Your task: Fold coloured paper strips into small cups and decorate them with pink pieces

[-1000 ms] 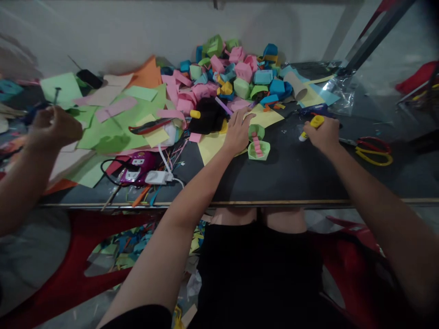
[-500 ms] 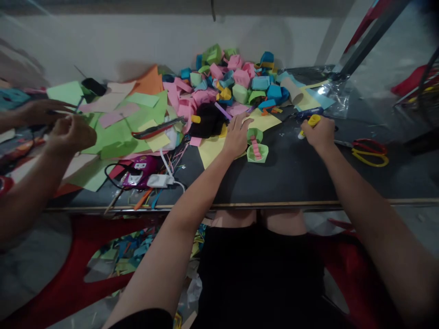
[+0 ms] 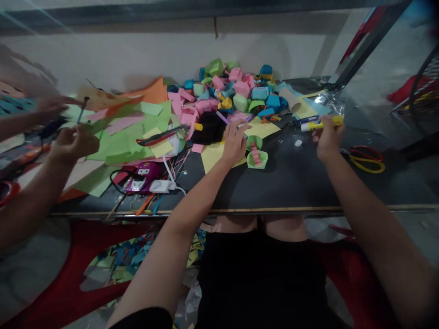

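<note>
right hand (image 3: 328, 138): gripping yellow-and-white cylindrical tube (image 3: 313, 125) | left hand (image 3: 235, 145): over yellow paper sheet (image 3: 211, 157), can't tell if holding | open light-green paper box (image 3: 258, 166): beside left hand

The left hand (image 3: 235, 144) is facing palm down in the middle. The right hand (image 3: 328, 138) is gripping farther right

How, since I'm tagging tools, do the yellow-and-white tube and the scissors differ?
The tube is held in the right hand, while the scissors lie on the table. The tube is straight; the scissors are looped at the handle end. The tube is yellow and white; the scissors' looped end is red and yellow. Both show yellow.
</note>
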Action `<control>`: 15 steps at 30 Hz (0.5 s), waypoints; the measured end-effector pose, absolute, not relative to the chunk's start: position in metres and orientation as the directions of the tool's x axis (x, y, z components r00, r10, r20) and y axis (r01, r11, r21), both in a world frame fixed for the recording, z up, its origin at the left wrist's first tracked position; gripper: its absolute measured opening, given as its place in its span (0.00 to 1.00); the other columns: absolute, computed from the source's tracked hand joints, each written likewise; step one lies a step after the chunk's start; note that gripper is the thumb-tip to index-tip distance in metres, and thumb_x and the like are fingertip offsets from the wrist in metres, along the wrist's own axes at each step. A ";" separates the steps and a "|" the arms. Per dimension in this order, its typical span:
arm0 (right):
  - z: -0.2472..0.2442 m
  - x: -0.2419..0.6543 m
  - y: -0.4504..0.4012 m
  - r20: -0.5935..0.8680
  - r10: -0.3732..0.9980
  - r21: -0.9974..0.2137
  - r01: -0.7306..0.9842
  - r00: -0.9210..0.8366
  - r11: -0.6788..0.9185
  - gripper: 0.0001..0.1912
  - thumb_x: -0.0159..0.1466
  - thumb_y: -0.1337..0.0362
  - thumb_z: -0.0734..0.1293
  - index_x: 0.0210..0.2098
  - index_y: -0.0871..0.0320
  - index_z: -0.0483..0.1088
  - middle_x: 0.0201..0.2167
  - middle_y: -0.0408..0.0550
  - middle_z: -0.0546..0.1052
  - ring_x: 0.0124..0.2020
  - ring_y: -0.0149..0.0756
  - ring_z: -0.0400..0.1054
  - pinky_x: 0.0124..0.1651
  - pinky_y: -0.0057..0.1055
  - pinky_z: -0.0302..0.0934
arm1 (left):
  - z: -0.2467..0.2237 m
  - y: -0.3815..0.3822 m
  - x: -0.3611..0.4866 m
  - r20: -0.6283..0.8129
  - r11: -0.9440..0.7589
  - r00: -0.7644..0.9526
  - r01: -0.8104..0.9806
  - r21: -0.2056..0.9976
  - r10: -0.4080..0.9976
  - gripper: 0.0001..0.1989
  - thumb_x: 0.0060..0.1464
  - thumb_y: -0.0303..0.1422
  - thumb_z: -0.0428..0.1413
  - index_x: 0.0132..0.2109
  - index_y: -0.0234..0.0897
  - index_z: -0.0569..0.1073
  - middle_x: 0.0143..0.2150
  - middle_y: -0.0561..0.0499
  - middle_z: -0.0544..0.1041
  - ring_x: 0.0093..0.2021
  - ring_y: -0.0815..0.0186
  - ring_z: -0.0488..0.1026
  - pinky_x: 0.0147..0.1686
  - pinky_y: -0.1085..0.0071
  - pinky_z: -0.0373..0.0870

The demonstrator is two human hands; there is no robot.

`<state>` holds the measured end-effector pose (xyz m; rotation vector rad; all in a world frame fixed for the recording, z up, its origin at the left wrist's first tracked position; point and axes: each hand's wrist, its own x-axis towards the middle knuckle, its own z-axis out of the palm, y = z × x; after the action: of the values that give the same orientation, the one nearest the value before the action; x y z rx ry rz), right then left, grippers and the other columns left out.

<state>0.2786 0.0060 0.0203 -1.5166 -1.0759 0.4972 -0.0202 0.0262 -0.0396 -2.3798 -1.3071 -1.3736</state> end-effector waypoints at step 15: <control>0.042 0.244 -0.018 0.241 0.921 -0.910 0.400 0.307 0.105 0.16 0.61 0.47 0.67 0.36 0.52 0.66 0.27 0.47 0.72 0.25 0.36 0.62 0.28 0.35 0.54 | -0.028 0.007 -0.018 0.758 -0.707 0.303 0.650 0.279 0.577 0.22 0.72 0.47 0.39 0.56 0.41 0.70 0.60 0.39 0.72 0.64 0.53 0.67 0.66 0.51 0.61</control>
<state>0.2436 -0.0180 0.0416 -1.4872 -1.2778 0.6022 -0.0182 0.0070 -0.0278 -2.4695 -1.1658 -1.3827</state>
